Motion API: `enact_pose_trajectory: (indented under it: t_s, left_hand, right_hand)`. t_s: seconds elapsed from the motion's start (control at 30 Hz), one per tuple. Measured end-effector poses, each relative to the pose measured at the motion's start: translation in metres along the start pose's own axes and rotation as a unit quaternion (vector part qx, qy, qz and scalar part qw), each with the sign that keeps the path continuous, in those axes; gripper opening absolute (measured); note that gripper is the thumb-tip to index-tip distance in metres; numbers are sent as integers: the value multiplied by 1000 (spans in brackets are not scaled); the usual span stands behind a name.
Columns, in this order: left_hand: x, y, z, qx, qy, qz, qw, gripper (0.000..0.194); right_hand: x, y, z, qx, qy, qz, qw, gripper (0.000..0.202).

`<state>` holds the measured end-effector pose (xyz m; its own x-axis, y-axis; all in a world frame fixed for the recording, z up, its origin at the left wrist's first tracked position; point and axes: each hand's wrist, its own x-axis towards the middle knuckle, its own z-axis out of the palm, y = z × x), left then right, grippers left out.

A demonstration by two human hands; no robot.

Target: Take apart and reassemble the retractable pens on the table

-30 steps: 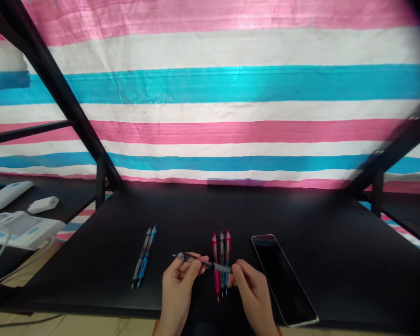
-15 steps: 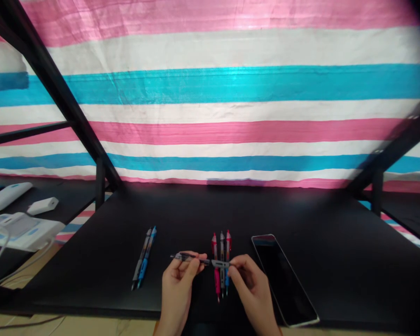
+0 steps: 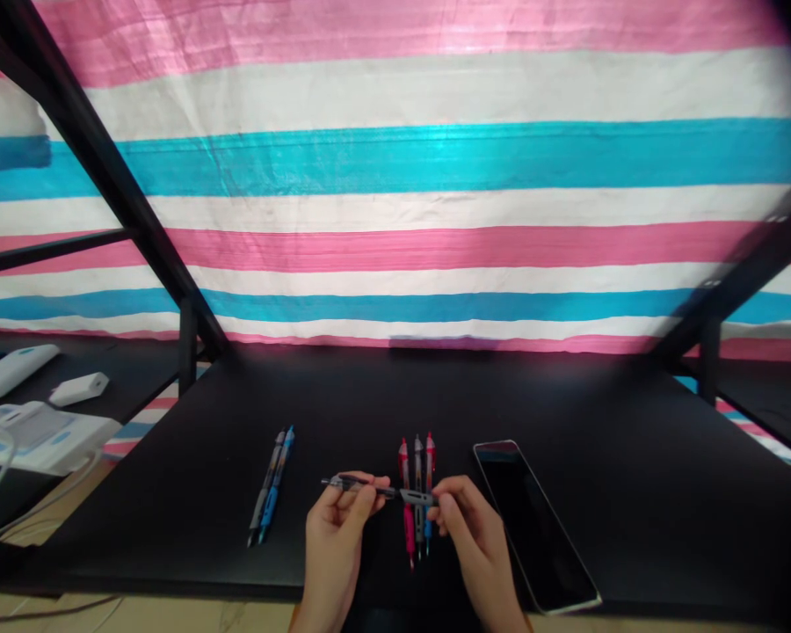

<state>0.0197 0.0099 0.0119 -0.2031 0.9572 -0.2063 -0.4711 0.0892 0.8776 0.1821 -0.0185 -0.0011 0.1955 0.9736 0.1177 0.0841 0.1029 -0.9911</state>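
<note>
My left hand point(image 3: 343, 527) pinches the dark clear barrel of a pen point(image 3: 388, 492), held level above the table. At the pen's grey grip end, my right hand point(image 3: 468, 527) closes its thumb and fingers. Beneath the held pen, three pens lie side by side: a pink one point(image 3: 409, 527), a grey one point(image 3: 418, 457) and one with a red top and blue grip point(image 3: 430, 457). Further left, a grey pen point(image 3: 262, 499) and a blue pen point(image 3: 277, 483) lie together, touching.
A phone point(image 3: 533, 527) lies on the black table point(image 3: 343, 396) beside my right hand. White devices with cables point(image 3: 59, 440) sit on a surface at the left. Black frame bars point(image 3: 125, 202) rise at both sides before a striped sheet point(image 3: 435, 158).
My right hand's fingers have shifted slightly at the grey end of the pen. The left hand and the pens on the table look the same.
</note>
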Motion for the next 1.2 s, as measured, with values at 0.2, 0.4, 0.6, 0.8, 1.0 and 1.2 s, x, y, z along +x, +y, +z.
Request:
enact_pose_trajectory:
  t_s: [0.2, 0.4, 0.6, 0.8, 1.0, 1.2]
  left_hand:
    - [0, 0, -1, 0, -2, 0, 1000, 40]
    - [0, 0, 0, 1, 0, -1, 1000, 40]
    - [0, 0, 0, -7, 2, -1, 1000, 40]
    - [0, 1, 1, -14, 2, 3, 1000, 39]
    - [0, 1, 1, -15, -2, 5, 1000, 39]
    - [-1, 0, 0, -40, 4, 19, 999, 36]
  right_hand:
    - [0, -1, -1, -12, -5, -12, 1000, 30]
    - [0, -2, 0, -36, -5, -14, 999, 35]
    - [0, -4, 0, -28, -11, -24, 999, 29]
    - [1, -6, 0, -17, -11, -23, 1000, 27]
    - [1, -3, 0, -4, -15, -1, 1000, 28]
    - [-3, 16, -7, 116, 65, 31, 991, 21]
